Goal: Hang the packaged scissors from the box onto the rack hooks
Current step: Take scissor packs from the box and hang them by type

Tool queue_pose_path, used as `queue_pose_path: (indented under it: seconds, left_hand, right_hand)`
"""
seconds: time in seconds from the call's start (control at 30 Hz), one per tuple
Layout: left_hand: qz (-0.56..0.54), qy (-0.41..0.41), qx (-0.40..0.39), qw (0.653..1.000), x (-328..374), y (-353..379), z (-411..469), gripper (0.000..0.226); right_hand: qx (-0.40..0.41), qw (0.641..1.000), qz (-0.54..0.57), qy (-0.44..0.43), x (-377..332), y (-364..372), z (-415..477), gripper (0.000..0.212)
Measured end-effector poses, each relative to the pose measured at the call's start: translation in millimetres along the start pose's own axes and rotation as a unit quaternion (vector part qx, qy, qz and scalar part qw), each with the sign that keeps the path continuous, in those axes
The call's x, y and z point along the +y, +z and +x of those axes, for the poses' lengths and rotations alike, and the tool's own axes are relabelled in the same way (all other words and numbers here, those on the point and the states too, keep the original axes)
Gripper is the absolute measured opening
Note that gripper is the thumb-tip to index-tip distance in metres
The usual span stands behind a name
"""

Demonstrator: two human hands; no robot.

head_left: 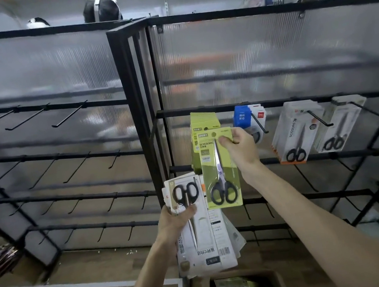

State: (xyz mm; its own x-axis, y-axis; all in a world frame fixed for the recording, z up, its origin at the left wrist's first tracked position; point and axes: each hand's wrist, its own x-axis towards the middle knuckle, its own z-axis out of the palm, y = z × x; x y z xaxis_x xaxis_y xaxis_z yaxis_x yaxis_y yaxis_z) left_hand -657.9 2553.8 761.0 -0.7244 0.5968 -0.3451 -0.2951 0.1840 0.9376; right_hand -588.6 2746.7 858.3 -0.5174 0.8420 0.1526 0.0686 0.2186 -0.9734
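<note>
The right hand (pixel 239 147) pinches the top edge of a lime-green card pack of black-handled scissors (pixel 220 175), thumb on its front. It holds the pack upright just in front of a bunch of matching green packs (pixel 201 120) hanging on the black metal rack (pixel 132 102). Below and to the left, the left hand (pixel 174 223) grips a fanned stack of white scissor packs (pixel 203 239) — handles upward — above the brown cardboard box (pixel 279 283), where more packs lie.
</note>
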Motion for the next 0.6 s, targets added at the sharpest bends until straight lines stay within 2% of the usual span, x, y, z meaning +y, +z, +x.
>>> queue_pose_path:
  seconds: [0.13,0.2,0.33,0.43,0.6]
  left_hand:
    - [0.011,-0.006,-0.02,1.0,-11,-6,3,0.017]
    - [-0.002,-0.021,-0.02,1.0,-20,-11,7,0.026]
    - [-0.03,-0.057,-0.011,0.998,-39,-17,13,0.041]
    - [-0.026,-0.077,-0.016,0.997,-50,-19,18,0.04]
    - [-0.039,-0.077,-0.041,0.995,-54,-12,22,0.042]
  right_hand:
    - [0.001,0.999,-0.029,0.016,6,16,18,0.017]
    - [0.009,0.999,-0.019,0.033,14,21,23,0.02]
    - [0.012,0.999,-0.015,0.047,26,30,38,0.01]
    - [0.034,0.997,-0.06,0.035,25,35,50,0.007]
    - [0.053,0.982,-0.177,-0.028,33,40,53,0.013]
